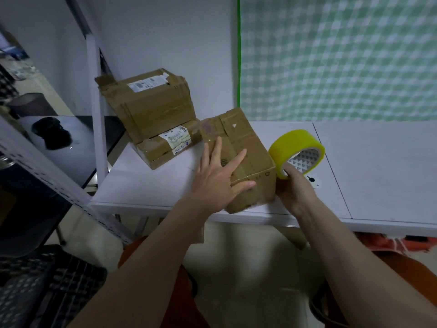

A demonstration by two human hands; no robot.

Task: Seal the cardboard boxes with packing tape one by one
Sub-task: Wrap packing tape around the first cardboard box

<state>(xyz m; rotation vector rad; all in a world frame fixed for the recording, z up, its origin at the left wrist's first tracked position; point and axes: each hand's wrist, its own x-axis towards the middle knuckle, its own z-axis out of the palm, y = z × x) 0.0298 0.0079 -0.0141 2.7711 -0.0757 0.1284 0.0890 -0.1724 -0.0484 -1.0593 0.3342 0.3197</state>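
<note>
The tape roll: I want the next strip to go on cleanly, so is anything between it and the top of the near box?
Only the left hand, spread flat on top of the near box. The tape roll, pinched in the right hand, sits just off the box's right edge with nothing else between.

A cardboard box [238, 159] sits at the near edge of the table [378, 171], turned at an angle. The left hand [220, 178] lies on the box's top and near-left side; the right hand [295, 188] is just right of the box, with the tape roll [295, 150] above it, beside the box's right corner. Behind and to the left, two boxes are stacked: the upper box [151, 105] on the lower box [165, 147], against the wall. Left of the table stands a shelf frame [94, 95].
</note>
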